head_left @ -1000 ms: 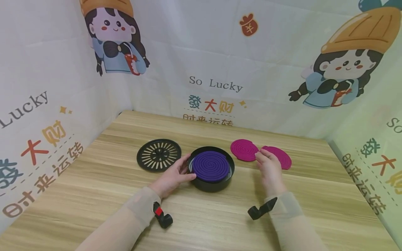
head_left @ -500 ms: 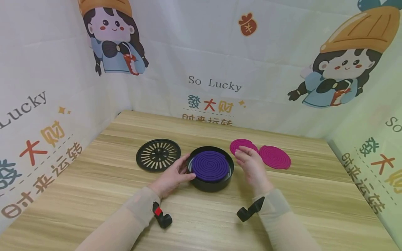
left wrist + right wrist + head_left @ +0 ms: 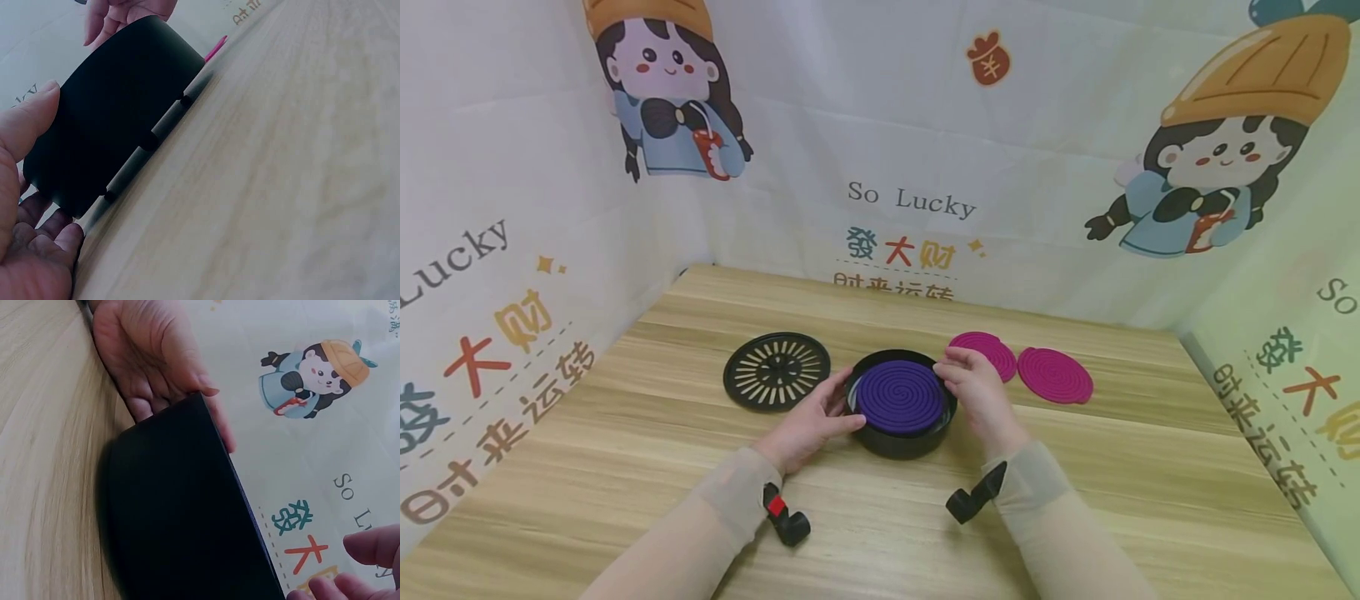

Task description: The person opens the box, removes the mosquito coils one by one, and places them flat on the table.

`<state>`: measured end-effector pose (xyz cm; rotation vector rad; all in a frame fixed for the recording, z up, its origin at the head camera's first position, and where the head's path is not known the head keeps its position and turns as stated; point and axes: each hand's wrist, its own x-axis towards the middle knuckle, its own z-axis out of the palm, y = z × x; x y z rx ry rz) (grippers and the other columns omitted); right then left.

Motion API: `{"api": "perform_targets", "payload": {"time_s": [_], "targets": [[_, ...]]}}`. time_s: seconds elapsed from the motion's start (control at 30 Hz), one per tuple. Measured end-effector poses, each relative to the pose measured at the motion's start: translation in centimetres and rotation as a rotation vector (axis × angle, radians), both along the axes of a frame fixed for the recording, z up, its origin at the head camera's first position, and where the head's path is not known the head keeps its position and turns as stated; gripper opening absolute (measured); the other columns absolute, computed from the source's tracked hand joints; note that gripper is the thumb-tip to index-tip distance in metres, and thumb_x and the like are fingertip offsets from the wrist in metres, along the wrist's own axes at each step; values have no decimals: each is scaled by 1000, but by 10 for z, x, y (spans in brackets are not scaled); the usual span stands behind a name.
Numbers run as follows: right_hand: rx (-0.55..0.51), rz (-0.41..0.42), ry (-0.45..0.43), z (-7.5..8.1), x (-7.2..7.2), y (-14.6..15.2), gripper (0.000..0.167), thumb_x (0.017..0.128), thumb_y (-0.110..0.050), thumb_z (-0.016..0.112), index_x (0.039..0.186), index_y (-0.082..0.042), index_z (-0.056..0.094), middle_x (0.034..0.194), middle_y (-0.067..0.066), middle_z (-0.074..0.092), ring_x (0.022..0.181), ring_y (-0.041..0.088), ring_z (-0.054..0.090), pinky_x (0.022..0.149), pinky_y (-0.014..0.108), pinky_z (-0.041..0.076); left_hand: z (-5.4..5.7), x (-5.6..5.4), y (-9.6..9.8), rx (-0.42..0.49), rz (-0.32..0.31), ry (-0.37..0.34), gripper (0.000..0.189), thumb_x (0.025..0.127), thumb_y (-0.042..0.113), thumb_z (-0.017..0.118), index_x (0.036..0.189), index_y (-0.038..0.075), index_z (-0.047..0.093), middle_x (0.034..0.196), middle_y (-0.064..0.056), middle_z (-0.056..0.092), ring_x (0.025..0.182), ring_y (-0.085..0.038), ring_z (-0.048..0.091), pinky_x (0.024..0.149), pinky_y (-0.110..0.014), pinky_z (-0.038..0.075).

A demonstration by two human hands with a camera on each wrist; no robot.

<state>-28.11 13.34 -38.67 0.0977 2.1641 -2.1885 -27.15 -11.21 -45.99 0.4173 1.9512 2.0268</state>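
A round black mosquito coil holder (image 3: 901,446) stands on the table, and a purple mosquito coil (image 3: 901,398) lies in its top. My left hand (image 3: 808,425) holds the holder's left side, with the thumb toward the near side and the fingers round behind; the left wrist view shows fingers low by the holder's base. At the right rim is my right hand (image 3: 981,396), its fingers loosely bent. In the right wrist view the right thumb (image 3: 375,545) and fingers stand apart, pinching nothing; whether a fingertip touches the rim I cannot tell.
A black slotted round lid (image 3: 777,372) lies flat left of the holder. Behind the right hand lies a pink mosquito coil (image 3: 996,354), partly hidden, with a second pink coil (image 3: 1055,375) beside it. A printed cloth (image 3: 910,150) hangs behind the wooden table (image 3: 880,533).
My right hand has moved left from the pink coils to the holder's right rim, leaving both coils on the table. The left hand keeps its hold on the holder.
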Motion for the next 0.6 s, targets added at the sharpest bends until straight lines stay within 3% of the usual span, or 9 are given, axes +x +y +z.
{"api": "perform_targets", "payload": {"time_s": [0.37, 0.6], "targets": [[41, -7, -53, 6, -2, -5, 49, 94, -2, 55, 139, 9, 38, 142, 27, 41, 130, 33, 42, 111, 44, 34, 1, 0, 0, 0, 10, -1, 92, 86, 7, 72, 155, 11, 12, 159, -14, 10, 145, -29, 12, 115, -38, 22], [91, 10, -50, 6, -2, -6, 48, 93, -2, 56, 137, 10, 41, 137, 26, 45, 127, 34, 45, 110, 44, 36, 2, 1, 2, 6, 10, -1, 91, 86, 5, 71, 155, 9, 11, 160, -14, 9, 145, -28, 11, 115, -38, 21]]}}
